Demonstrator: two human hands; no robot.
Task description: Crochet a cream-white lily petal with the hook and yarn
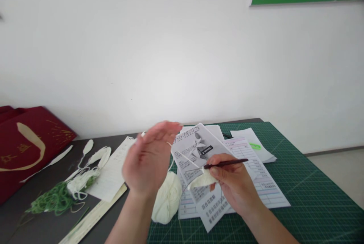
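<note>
My right hand [231, 183] is closed on a dark crochet hook [227, 163] and pinches a small cream crocheted piece [202, 180]. A cream strand [186, 157] runs from that piece up to my left hand [149, 158], which is raised with its fingers stretched out and slightly blurred. The strand seems to pass over the left fingers. Below and between the hands a ball of cream yarn [167, 198] lies on the table edge of the green cutting mat [307, 198].
Printed sheets [199, 143] and forms [264, 183] lie on the mat under the hands. To the left are a notepad page [113, 168], cream petals and loose yarn [91, 160], a tangle of green yarn [54, 198], a ruler [93, 217] and a red bag [25, 145].
</note>
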